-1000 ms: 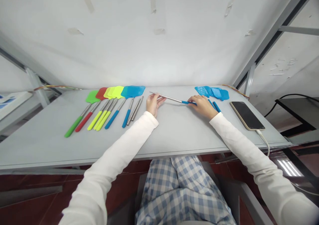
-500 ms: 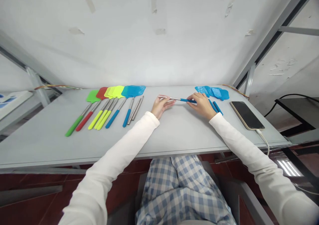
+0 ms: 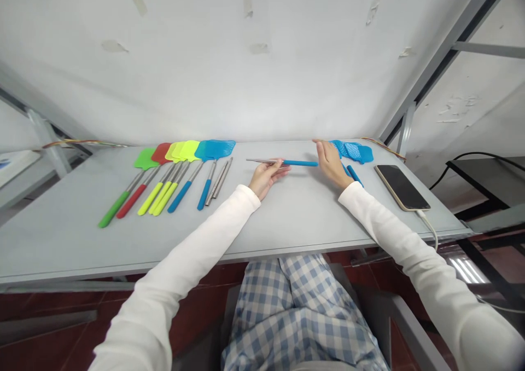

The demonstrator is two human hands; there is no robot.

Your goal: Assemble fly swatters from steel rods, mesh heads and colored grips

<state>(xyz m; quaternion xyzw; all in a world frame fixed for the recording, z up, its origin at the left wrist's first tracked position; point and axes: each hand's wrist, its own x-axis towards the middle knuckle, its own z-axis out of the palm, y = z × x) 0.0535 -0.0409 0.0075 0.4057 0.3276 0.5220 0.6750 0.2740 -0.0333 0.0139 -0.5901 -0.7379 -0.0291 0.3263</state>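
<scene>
My left hand (image 3: 264, 180) is closed around a metal rod with a blue handle (image 3: 301, 163), held level above the table. The thin bare end of the rod points left and the handle points right. My right hand (image 3: 331, 164) has its fingers stretched out, with the palm side at the handle's end; whether it touches cannot be made out. Beyond this hand lie several blue fly swatter heads (image 3: 355, 151), partly hidden by it. Loose blue handles (image 3: 354, 176) rest beside its wrist.
On the left lie several fly swatters: green (image 3: 114, 209), red (image 3: 131, 201), yellow (image 3: 150, 198) and blue (image 3: 179, 197). Bare metal rods (image 3: 221, 179) lie right of them. A phone (image 3: 402, 187) with a white cable is on the right. A wall (image 3: 262, 97) stands behind the table.
My right hand has let go of the blue handle and straightened its fingers at its end. The rod has shifted left in my left hand. The view has moved slightly.
</scene>
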